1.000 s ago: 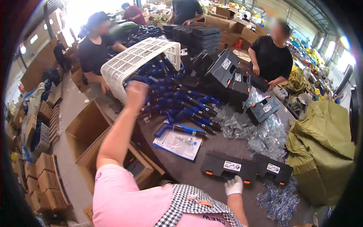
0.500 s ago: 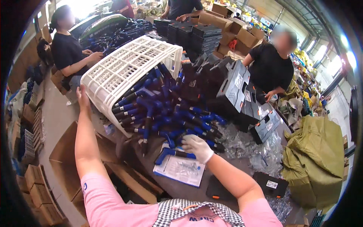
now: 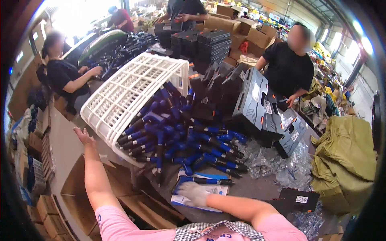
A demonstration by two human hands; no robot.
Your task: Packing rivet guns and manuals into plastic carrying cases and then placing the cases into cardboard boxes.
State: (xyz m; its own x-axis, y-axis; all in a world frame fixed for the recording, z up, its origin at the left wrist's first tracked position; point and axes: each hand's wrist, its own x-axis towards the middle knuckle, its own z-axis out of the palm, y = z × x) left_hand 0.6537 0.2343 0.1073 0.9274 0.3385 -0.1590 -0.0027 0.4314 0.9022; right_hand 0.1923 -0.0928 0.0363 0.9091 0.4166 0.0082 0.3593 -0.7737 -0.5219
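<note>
My left hand is bare, with fingers spread, just below the white plastic basket and apart from it. The basket lies tipped on its side on the table. Out of it spills a pile of blue and black pistol-shaped tools, resembling electric screwdrivers. My right hand, in a white glove, lies with fingers stretched out over a printed sheet. One blue and black tool rests across the sheet right beside its fingers; whether they touch it I cannot tell.
Grey and black plastic cases are stacked right of the pile. Clear plastic bags lie nearby. An open cardboard box stands below my left arm, an olive sack at right. Several co-workers stand around the table, one at right.
My left hand has come off the basket and moved down. My right hand has shifted down and left onto the sheet. The view has also shifted a little.
</note>
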